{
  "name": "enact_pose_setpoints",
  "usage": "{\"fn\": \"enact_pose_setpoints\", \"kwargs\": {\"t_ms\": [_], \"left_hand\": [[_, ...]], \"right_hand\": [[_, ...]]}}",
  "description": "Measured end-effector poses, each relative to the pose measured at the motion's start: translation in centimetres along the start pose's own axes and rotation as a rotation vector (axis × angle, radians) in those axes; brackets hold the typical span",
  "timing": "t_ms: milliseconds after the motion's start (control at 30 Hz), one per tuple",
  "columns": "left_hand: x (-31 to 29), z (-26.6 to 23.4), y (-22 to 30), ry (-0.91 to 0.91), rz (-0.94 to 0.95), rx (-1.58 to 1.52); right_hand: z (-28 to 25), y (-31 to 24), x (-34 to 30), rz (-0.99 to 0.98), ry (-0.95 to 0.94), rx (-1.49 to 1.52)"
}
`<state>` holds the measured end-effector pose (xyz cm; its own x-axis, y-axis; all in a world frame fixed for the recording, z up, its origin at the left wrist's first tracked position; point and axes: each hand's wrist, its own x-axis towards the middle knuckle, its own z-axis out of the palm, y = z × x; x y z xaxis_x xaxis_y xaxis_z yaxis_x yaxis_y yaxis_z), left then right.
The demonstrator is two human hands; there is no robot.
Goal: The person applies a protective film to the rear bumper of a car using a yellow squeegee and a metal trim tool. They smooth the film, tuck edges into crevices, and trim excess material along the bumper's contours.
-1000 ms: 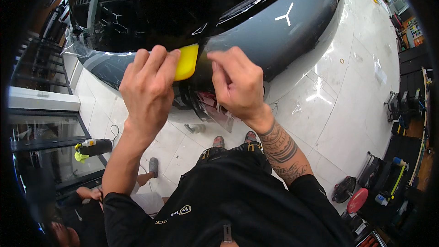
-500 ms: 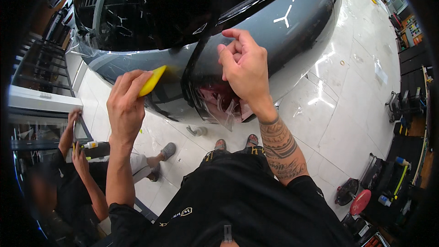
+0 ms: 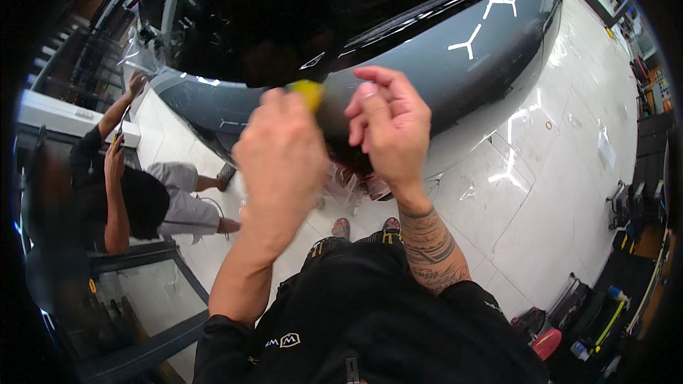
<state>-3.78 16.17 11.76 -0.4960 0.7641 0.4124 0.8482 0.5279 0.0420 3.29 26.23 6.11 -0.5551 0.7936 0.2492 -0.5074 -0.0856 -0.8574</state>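
My left hand [image 3: 281, 153], smeared by motion, grips a yellow squeegee [image 3: 307, 94] and is just left of my right hand, over a glossy dark grey car panel [image 3: 441, 64]. The squeegee's edge points away from me; whether it touches the panel cannot be told. My right hand [image 3: 391, 121] hovers near the panel with its fingers curled in and the thumb close to them. Anything inside those fingers is hidden. Below and between my hands, crumpled clear film [image 3: 346, 190] hangs by a dark red, partly covered area of the car.
Left of me another person [image 3: 121, 192] in a dark top and light shorts works with a thin tool at the car. Near that person is a dark-framed glass pane [image 3: 135, 291]. Black equipment [image 3: 569, 306] and a red disc [image 3: 546, 343] line the right side of the tiled floor [image 3: 512, 206].
My left hand has swung right with the squeegee, close to my right hand. My right hand's fingers are curled in more. The other person's hands have shifted toward the car.
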Motion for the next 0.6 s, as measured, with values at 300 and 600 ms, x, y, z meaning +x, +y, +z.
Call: {"fn": "enact_pose_setpoints", "kwargs": {"t_ms": [300,600], "left_hand": [[-2.4,0.3,2.3,-0.287,0.391,-0.715],[-1.1,-0.1,-12.6,-0.044,0.498,-0.297]], "right_hand": [[-1.8,-0.7,-5.7,-0.297,-0.008,-0.378],[1.9,-1.3,-5.4,-0.574,-0.173,-0.933]]}}
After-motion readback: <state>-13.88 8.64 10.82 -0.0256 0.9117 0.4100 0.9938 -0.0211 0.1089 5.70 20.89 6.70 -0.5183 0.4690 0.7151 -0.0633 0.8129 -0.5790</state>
